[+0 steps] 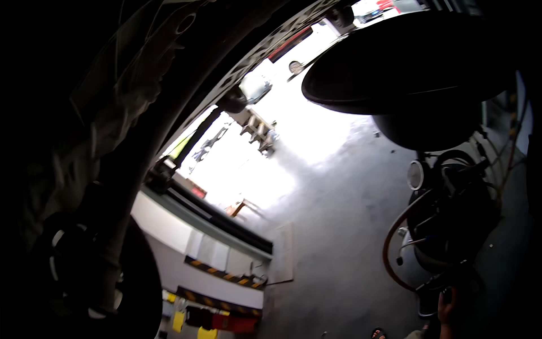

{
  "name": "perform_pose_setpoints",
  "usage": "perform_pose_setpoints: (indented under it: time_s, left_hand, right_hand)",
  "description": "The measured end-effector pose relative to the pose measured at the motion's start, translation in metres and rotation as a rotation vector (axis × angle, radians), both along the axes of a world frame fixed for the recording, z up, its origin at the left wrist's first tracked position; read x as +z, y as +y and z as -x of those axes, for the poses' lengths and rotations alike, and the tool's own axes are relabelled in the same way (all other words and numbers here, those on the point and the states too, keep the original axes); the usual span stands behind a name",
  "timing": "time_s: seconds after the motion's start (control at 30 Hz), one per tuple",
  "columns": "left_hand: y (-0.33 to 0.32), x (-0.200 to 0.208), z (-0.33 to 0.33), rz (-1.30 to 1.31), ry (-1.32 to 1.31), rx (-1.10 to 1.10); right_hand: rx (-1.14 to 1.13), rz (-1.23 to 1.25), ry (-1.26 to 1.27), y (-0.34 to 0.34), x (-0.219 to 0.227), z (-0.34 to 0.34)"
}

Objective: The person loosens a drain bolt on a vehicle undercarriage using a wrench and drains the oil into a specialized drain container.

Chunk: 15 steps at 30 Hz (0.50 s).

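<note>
I can't make out in that gloom what, if anything, the right hand [446, 308] grips, its forearm lost past the lower edge; the sandalled foot [378, 333] is cut off there too; the underbody [138, 79] blurs; glare swallows most of the far car [296, 67].

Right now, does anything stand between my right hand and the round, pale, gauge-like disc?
In this view, yes: the bulky dark equipment body lies between your right hand below and the round, pale, gauge-like disc above. The curved brown hose bows out leftward. Depth is hard to judge.
</note>
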<state>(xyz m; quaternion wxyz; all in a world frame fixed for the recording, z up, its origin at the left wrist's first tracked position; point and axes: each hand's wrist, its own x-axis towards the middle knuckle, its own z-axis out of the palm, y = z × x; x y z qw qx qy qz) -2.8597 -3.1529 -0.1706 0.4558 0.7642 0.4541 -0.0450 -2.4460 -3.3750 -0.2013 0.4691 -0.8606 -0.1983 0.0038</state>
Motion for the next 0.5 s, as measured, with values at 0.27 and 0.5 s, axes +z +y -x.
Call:
perform_pose_setpoints:
  time_s: [0.27,0.5]
  left_hand:
    - [0.115,-0.043,-0.002,-0.076,-0.030,-0.056]
    - [0.240,-0.153,-0.042,-0.138,0.018,-0.065]
  right_hand:
    - [-0.195,0.098,-0.115,0.017,0.002,0.001]
    - [-0.074,0.587,-0.778,0.013,-0.008,0.001]
